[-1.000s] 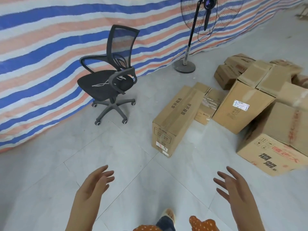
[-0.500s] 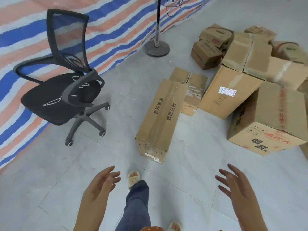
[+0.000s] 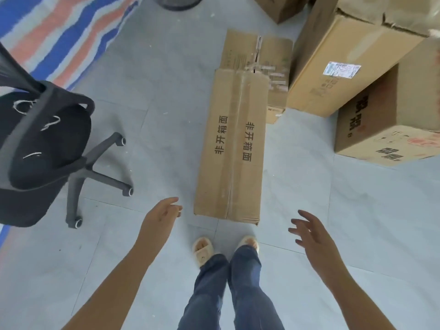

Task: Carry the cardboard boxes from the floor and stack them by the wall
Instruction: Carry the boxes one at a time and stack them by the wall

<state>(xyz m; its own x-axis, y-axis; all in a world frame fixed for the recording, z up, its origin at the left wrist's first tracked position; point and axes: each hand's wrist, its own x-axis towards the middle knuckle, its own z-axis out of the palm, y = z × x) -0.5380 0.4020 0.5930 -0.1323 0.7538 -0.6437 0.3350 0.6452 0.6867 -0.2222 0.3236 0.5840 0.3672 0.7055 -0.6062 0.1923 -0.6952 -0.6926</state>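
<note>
Long cardboard box lies on the floor, long axis running straight away from the feet. Left hand, nearer its near end, and right hand flank it, fingers spread, empty.

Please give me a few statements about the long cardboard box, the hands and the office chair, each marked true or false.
1. Both hands already hold the long brown cardboard box. False: the left hand and right hand are open, off the box.
2. The long box lies flat on the grey tiled floor. True.
3. The black mesh office chair stands right of the long box. False: it stands left of it.
4. A white label sits on a larger cardboard box beyond and to the right. True.
</note>
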